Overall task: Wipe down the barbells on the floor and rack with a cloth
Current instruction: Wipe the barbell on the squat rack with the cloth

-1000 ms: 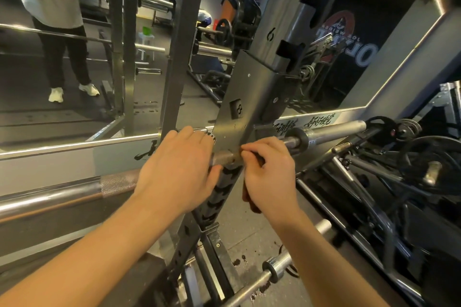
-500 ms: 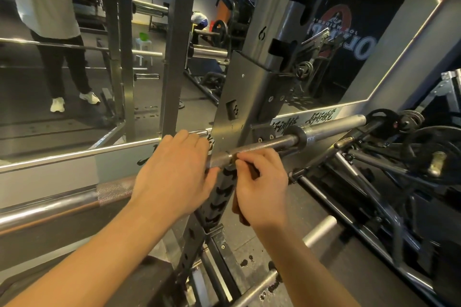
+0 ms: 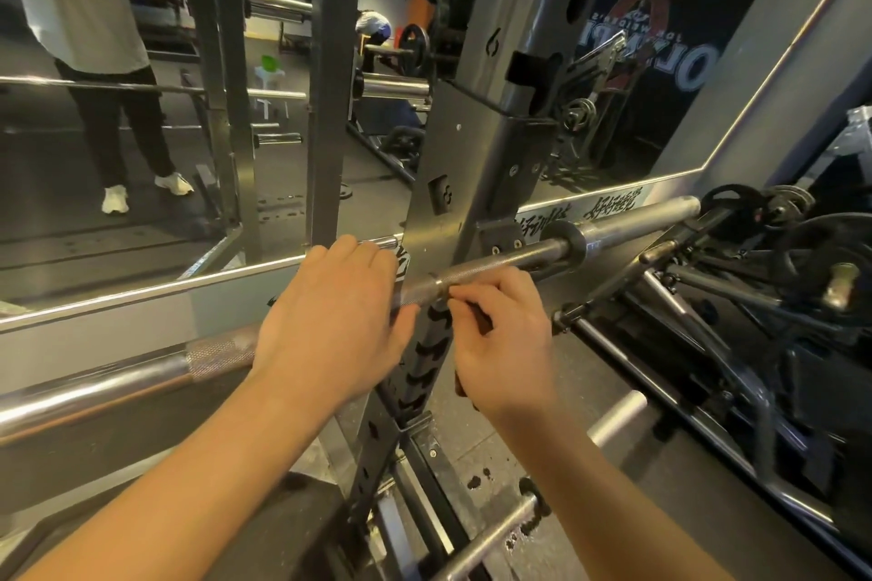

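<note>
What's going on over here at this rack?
A person is handling a barbell that rests across the rack. Their left hand grips the bar beside the upright, thumb underneath, while the right hand pinches at the knurled stretch next to it. Something dark shows under the right palm, maybe the cloth; it is hard to tell. A second bar lies on the floor below.

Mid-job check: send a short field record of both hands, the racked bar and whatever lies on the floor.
left hand: laid over the knurled shaft of the racked barbell, left of the rack upright; grip hidden
right hand: fingertips on the shaft beside the upright, fingers curled round a dark item, perhaps the cloth
racked barbell: right sleeve bare of plates
floor barbell: lies below the hands, untouched
</note>
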`<state>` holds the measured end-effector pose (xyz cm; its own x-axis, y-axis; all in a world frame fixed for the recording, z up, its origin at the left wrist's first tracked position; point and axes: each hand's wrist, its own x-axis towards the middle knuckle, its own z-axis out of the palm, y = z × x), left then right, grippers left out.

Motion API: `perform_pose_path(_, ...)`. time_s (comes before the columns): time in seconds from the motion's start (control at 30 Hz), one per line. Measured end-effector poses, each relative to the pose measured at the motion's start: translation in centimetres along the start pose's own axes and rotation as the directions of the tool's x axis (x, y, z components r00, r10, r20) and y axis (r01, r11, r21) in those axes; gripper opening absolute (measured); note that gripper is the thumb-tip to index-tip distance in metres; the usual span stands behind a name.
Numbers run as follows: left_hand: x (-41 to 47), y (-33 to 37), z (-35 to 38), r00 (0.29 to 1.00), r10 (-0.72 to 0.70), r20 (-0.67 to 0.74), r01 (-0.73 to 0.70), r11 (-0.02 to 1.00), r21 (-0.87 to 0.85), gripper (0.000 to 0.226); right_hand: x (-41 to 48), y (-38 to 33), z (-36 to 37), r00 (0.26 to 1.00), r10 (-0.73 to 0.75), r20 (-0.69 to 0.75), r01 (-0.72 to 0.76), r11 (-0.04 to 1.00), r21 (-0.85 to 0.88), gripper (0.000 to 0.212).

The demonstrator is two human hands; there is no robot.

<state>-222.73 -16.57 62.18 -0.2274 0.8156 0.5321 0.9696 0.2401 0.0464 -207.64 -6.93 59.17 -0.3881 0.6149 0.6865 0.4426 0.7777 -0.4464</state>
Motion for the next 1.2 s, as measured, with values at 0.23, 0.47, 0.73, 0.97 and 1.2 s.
perform_pose_path(0.23,0.0,0.1,-0.2,1.000,0.002,-0.004,-0.002,1.000,0.007,0.032,1.2,0.0,-0.6,0.998,-0.051,0.042,0.053,0.997,-0.047,0.013)
perform_pose_path(0.47,-0.1,0.0,0.0,1.000,0.000,-0.029,0.001,1.000,0.011,0.032,3.3,-0.4,-1.7,0.988,-0.016,0.152,0.027,0.997,-0.073,0.011)
perform_pose_path(0.73,-0.1,0.2,-0.1,0.998,0.013,-0.065,-0.011,1.000,0.028,0.028,7.0,-0.8,-2.9,0.913,-0.052,0.405,0.137,0.973,-0.186,0.017)
perform_pose_path(0.97,-0.1,0.1,0.0,0.997,0.012,-0.078,-0.013,1.000,-0.014,0.026,8.1,0.1,-4.0,0.862,-0.063,0.502,0.193,0.958,-0.212,0.018)
perform_pose_path(1.2,0.1,-0.1,-0.1,1.000,-0.002,-0.023,0.002,1.000,0.000,0.029,3.3,-0.8,-1.8,0.971,-0.110,0.212,0.111,0.994,0.008,0.015)
